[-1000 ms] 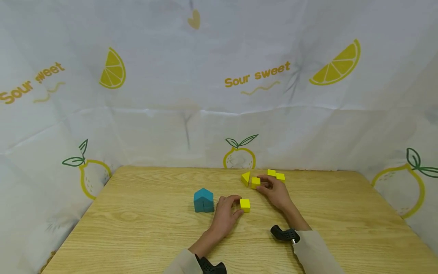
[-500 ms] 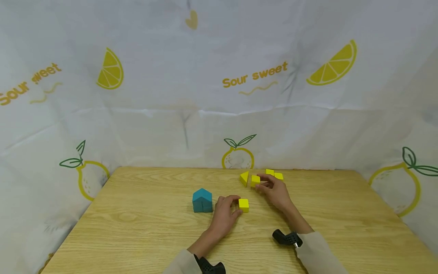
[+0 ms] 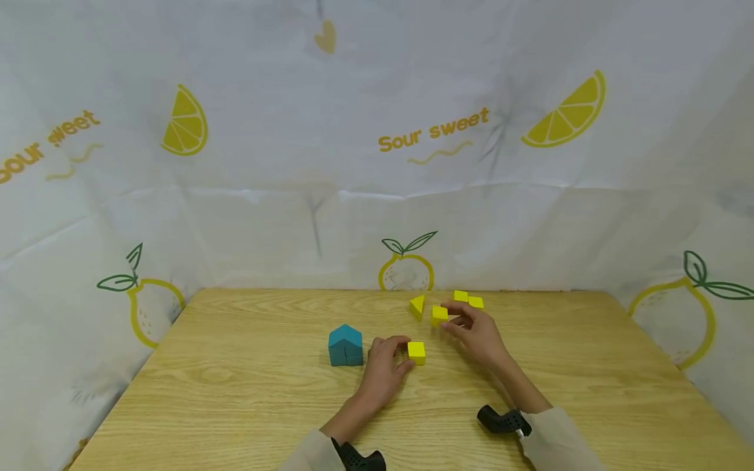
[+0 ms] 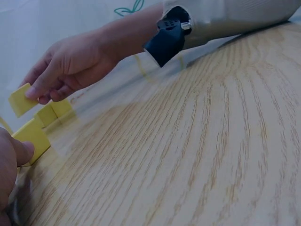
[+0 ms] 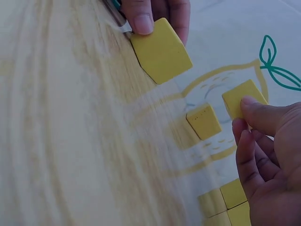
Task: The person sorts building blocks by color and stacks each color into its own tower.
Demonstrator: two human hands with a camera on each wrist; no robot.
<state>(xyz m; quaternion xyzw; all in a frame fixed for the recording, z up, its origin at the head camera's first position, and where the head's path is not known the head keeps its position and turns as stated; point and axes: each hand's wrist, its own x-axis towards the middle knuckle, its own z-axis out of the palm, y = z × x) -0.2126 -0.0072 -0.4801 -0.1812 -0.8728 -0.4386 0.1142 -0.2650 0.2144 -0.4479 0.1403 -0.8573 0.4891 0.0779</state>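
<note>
table: pale wood-grain table point(image 3: 235, 405), running out on all sides of the blue house point(image 3: 345, 345).
sleeves: beige sleeves point(image 3: 556, 435), nearer than the blue house, each with a black wrist piece point(image 3: 503, 422) at its cuff.
left hand: left hand point(image 3: 383, 374), just right of the blue house, gripping the front cube between thumb and fingers.
blue house: blue blocks fitted together under a pointed top, standing upright, seams showing on its face.
front cube: yellow front cube point(image 3: 416, 353), on the table to the right of the blue house and level with it.
right hand: right hand point(image 3: 480, 335), farther right than the blue house and beyond it, pinching the raised cube with its thumb and fingers.
raised cube: yellow raised cube point(image 3: 439, 316), beyond the blue house to the right; it looks lifted off the table.
triangle: yellow triangle point(image 3: 417, 307), upright on the table, behind and right of the blue house.
back cubes: two yellow back cubes point(image 3: 476, 302), touching each other, farthest of the blocks from the blue house.
cloth: white cloth point(image 3: 283, 131) with lemon prints, hanging well behind the blue house.
</note>
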